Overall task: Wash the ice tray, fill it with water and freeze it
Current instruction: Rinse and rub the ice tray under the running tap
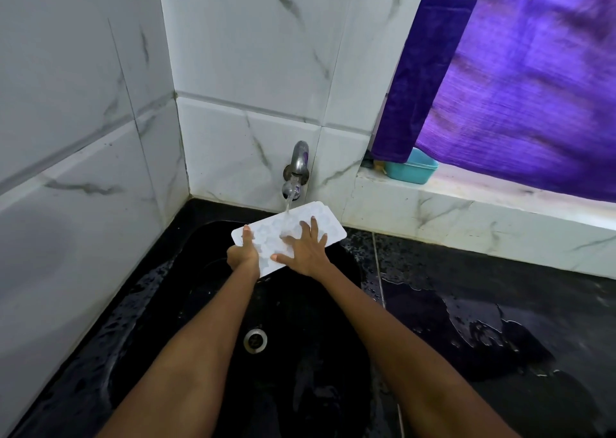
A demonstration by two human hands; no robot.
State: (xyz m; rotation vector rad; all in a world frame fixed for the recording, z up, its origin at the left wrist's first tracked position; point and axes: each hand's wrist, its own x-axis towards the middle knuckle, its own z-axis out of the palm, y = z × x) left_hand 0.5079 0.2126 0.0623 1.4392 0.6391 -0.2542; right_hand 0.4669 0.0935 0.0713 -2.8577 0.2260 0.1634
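- Ice tray [301,224] — white, held at centre frame above the black sink [206,237], under the stream from the wall tap [297,167].
- Long axis: lower left to upper right of the frame.
- Left hand [242,256] grips the tray's lower-left end, thumb on top.
- Right hand [305,249] lies flat and spread on the tray face — pressing, not gripping; both hands are equally near.
- Judged step: washing.
- No legible brand or writing.
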